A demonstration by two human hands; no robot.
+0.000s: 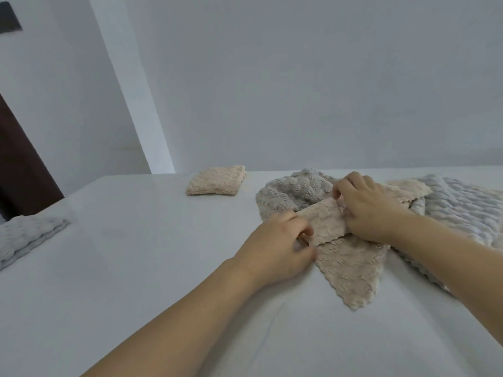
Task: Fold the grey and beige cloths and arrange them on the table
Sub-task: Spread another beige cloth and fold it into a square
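Observation:
A loose beige cloth (351,270) lies on the white table (152,268), one flap turned up across its top. My left hand (277,248) pinches the left end of that flap. My right hand (367,205) grips the flap's right end, fingers curled into the fabric. Behind the hands sits a crumpled grey cloth (288,191). A light grey-blue ribbed cloth (460,210) spreads out at the right, partly under my right forearm, with another beige cloth (408,186) peeking from beneath it.
A folded beige cloth (216,180) sits near the table's far edge. A folded light grey cloth (24,235) lies at the left edge. A white wall rises behind the table, and a dark door shows at far left.

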